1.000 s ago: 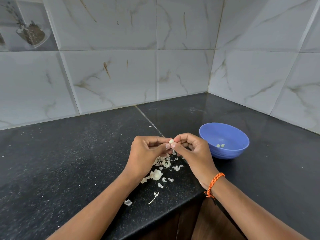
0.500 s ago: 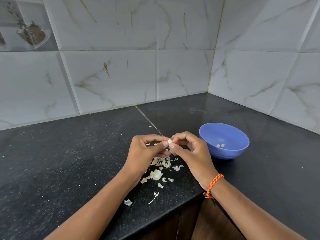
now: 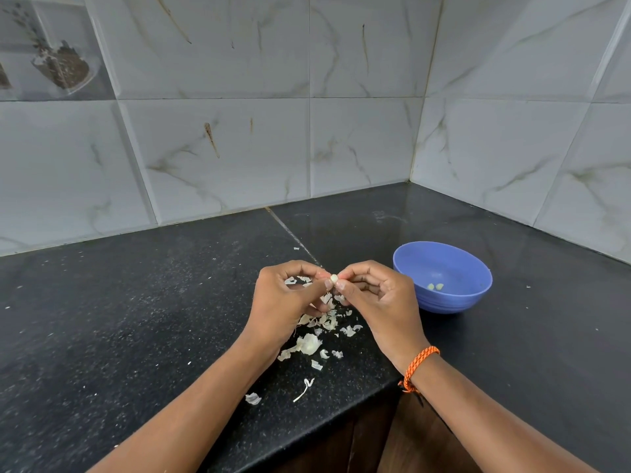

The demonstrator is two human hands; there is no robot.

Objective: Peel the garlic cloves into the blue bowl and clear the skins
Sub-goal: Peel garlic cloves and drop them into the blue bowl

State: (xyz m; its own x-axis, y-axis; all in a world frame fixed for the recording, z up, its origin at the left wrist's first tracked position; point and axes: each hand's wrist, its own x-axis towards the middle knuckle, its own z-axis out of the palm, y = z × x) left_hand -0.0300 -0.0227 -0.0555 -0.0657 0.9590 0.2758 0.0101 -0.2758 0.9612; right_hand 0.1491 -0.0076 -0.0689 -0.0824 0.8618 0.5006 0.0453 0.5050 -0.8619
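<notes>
Still pinching garlic clove (image 3: pixel 333 278), hands unmoved.

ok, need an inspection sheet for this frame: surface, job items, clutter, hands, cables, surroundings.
Surface: black speckled stone countertop, corner section, seam running back toward the wall.
Job's things: small pale garlic clove pinched between both hands; round blue plastic bowl at right, two peeled cloves inside.
Clutter: papery white garlic skins scattered under the hands; stray flakes near the front edge.
Grippers: left hand and right hand both pinch the clove.
Cables: nothing seen.
Surroundings: grey marbled wall tiles; orange braided wristband on right wrist.
</notes>
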